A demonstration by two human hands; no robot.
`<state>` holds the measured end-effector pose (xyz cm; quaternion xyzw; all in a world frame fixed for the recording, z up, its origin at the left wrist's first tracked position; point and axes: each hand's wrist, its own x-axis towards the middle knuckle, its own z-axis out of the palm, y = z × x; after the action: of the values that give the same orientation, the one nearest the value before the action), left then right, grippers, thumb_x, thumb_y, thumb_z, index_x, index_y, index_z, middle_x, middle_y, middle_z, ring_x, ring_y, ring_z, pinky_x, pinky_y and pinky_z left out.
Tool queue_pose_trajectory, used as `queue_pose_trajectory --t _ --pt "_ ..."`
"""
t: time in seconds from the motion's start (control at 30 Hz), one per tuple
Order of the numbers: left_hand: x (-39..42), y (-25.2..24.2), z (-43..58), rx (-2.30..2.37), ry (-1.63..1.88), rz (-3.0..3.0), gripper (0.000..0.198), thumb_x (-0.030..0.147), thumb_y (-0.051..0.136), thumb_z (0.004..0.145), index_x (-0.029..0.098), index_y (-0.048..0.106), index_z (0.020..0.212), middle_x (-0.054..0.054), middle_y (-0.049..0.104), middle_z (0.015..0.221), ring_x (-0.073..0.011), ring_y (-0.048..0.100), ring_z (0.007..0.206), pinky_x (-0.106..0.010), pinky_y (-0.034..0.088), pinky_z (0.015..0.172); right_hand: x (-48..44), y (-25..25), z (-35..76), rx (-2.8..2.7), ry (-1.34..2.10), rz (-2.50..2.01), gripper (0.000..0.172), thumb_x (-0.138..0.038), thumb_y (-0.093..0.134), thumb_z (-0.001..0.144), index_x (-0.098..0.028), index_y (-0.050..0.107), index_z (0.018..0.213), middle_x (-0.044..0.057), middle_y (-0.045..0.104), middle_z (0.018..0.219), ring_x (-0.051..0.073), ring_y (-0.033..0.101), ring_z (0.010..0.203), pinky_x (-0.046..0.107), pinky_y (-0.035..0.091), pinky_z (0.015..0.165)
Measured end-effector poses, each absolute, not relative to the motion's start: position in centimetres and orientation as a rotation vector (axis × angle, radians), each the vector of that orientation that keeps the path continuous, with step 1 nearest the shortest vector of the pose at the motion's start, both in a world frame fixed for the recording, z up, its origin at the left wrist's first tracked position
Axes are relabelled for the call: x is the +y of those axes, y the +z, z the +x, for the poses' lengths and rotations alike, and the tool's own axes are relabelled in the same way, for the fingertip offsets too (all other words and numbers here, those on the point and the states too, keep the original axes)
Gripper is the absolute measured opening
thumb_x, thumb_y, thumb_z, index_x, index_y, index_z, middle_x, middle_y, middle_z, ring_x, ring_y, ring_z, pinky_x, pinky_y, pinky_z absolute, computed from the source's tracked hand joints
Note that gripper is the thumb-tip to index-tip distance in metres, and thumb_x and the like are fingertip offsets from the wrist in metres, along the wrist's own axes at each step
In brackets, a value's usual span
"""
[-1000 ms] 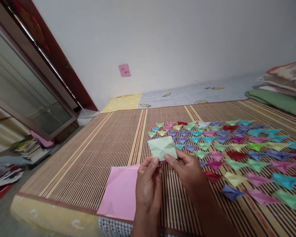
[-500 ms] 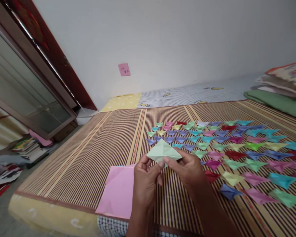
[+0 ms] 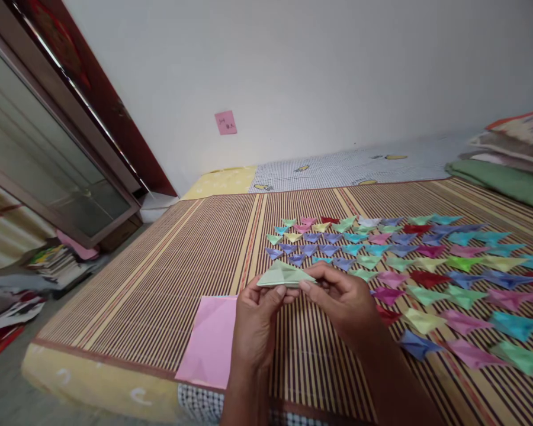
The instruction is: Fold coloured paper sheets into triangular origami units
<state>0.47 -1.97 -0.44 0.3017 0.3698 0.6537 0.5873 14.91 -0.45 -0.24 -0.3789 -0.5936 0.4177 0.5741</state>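
From here, the left hand (image 3: 255,319) and right hand (image 3: 349,302) pinch closed on the pale-green paper (image 3: 282,274), apparently mid-fold, its crease probably calling for even pressing next

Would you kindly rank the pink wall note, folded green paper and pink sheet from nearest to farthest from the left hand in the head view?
1. Folded green paper: held by the left hand.
2. Pink sheet: on the mat, left of that hand.
3. Pink wall note: far ahead, on the wall.
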Motion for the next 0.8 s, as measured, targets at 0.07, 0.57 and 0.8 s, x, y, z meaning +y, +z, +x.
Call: queue_pose_trajectory --t 0.07,0.57,0.8 --pt "-2.0 -0.6 0.3 0.847 1.536 0.708 0.024 0.017 0.092 0.066 0.014 0.076 0.084 -0.004 0.079 0.081 -0.0134 0.073 0.071 -0.022 0.058 0.072 -0.4 -0.2 15.1 -1.410 0.933 -0.887 0.010 -0.027 0.069 0.088 -0.021 0.074 0.081 0.002 0.068 0.079 0.018 0.062 0.075 0.030 0.050 0.069" --pt "-2.3 -0.9 -0.8 0.912 1.520 1.128 0.006 0.014 0.079 0.083 0.020 0.078 0.082 -0.002 0.075 0.089 -0.0165 0.068 0.087 -0.025 0.052 0.083 -0.9 1.0 16.5 -1.664 0.865 -0.856 0.015 -0.022 0.070 0.090 -0.029 0.081 0.095 0.005 0.072 0.104 0.023 0.068 0.100 0.039 0.052 0.088" --pt "-2.3 -0.8 -1.0 0.876 1.356 1.161 0.008 0.023 0.081 0.084 0.017 0.076 0.084 -0.001 0.071 0.079 -0.0151 0.066 0.076 -0.024 0.052 0.074 -1.3 1.6 16.9 -1.738 0.732 -0.770 0.009 -0.021 0.071 0.091 -0.026 0.078 0.089 0.002 0.072 0.086 0.021 0.067 0.087 0.035 0.050 0.077"
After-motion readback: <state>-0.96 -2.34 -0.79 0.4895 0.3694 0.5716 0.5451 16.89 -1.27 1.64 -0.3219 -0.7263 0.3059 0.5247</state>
